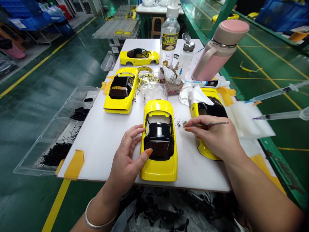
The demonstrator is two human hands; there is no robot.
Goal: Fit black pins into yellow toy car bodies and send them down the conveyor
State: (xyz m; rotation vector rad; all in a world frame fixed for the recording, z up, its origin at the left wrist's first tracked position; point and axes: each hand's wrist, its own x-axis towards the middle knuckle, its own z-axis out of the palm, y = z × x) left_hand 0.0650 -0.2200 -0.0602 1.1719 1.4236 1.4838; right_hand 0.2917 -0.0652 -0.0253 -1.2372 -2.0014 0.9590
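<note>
A yellow model car body (160, 170) with a black roof lies in front of me on the white board. My left hand (130, 151) curls around its left side, the thumb on the dark rear window and the fingers along the edge. In my right hand (212, 132) a pair of metal tweezers (205, 124) is pinched, its tips pointing left. Those tips are at a scatter of tiny black parts (181, 123) on the board; whether they grip one I cannot tell. Under my right hand and wrist lies another yellow car body (204, 149), partly hidden.
Two more yellow car bodies (120, 104) (140, 58) stand at the back left. Behind are a clear bottle (169, 42), a pump bottle (185, 59), a pink flask (207, 64) and a marker (207, 83). Syringes (282, 115) jut in at right; a tray (50, 129) of black parts sits left.
</note>
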